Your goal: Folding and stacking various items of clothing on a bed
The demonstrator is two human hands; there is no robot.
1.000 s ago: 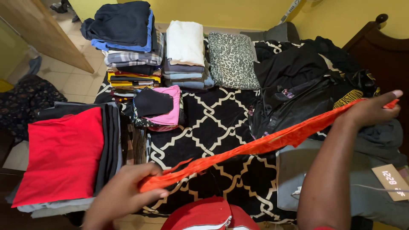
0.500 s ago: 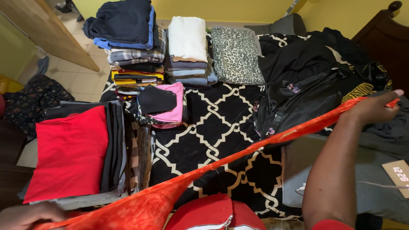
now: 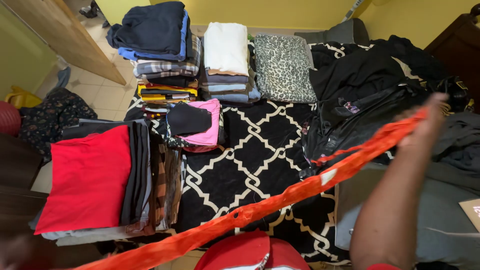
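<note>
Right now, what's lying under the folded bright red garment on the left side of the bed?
The folded bright red garment tops a stack: dark folded clothes, a brown plaid piece and a grey layer show at its edges. Anything directly beneath is covered.

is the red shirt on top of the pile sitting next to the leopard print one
No, the red shirt tops a pile at the bed's near left, far from the leopard print one.
</note>
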